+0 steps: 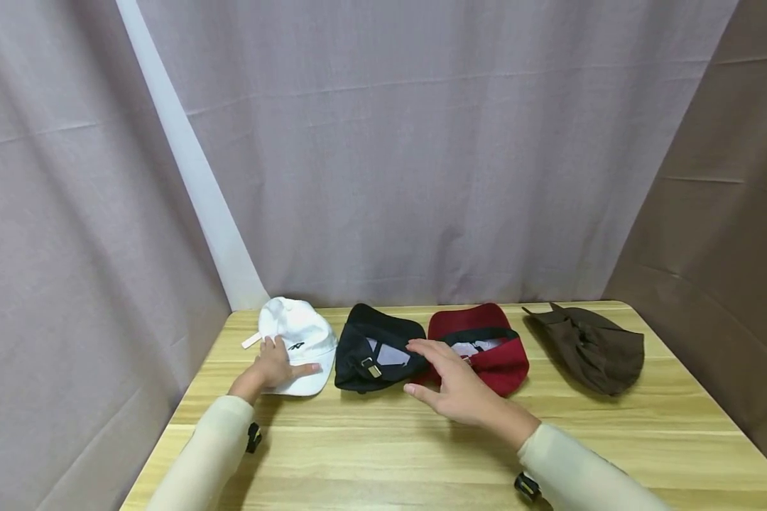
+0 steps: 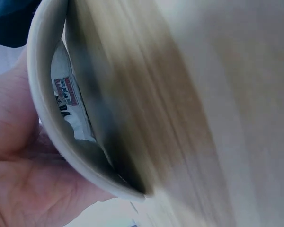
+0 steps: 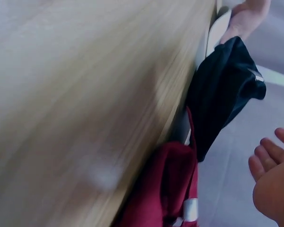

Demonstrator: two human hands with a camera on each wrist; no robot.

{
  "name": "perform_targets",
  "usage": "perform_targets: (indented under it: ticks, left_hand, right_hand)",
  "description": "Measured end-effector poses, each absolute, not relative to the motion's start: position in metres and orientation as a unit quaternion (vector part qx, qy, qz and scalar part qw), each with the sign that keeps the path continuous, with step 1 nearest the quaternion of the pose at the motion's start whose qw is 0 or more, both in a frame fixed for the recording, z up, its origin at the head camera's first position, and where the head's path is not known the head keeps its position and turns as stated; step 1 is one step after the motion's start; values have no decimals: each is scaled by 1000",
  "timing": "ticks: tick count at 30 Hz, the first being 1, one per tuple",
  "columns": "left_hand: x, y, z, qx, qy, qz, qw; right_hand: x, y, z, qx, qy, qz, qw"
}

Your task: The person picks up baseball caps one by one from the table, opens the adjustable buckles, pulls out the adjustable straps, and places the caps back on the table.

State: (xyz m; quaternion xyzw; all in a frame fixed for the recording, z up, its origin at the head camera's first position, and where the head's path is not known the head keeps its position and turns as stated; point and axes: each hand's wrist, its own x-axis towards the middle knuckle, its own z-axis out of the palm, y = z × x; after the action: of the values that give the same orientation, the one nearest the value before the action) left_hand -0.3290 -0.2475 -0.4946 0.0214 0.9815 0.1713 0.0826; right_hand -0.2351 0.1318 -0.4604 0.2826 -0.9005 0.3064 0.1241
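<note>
At the left of the row lies a white baseball cap point(image 1: 297, 330) with a small black emblem, brim toward me. My left hand point(image 1: 273, 365) rests on it, fingertips on the crown and thumb stretched over the brim. The left wrist view looks under the curved brim point(image 2: 61, 137) to a printed label point(image 2: 66, 92) inside; the hand point(image 2: 23, 175) stays on the outer side. My right hand point(image 1: 457, 383) hovers, fingers extended and thumb apart, before a black cap point(image 1: 351, 358) and a dark red cap point(image 1: 508, 365), both showing their open undersides and strap buckles.
A brown hat point(image 1: 604, 348) with a knotted bow lies at the right end of the row. All sit along the back of the wooden table point(image 1: 371, 461). Grey curtains point(image 1: 422, 177) hang right behind, with a brown curtain point(image 1: 716, 213) on the right.
</note>
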Motion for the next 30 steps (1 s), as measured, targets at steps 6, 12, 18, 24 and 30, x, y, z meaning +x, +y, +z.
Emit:
perform_targets:
  ticks: [6, 12, 18, 24, 30]
  left_hand:
    - [-326, -246, -495, 13, 978, 206, 35]
    - [-321, -246, -496, 11, 976, 216, 21]
    - [-315, -244, -495, 32, 971, 235, -26]
    - [-309, -238, -496, 24, 950, 282, -132]
    - [-305, -232, -494, 42, 935, 287, -204]
  right_hand:
    - [-249, 110, -461, 298, -928, 211, 68]
    - [-274, 90, -466, 322, -938, 127, 11]
    - [-293, 79, -483, 320, -941, 94, -55]
    - [-292, 75, -497, 321, -939, 67, -107]
    - [-293, 74, -501, 319, -934, 90, -132]
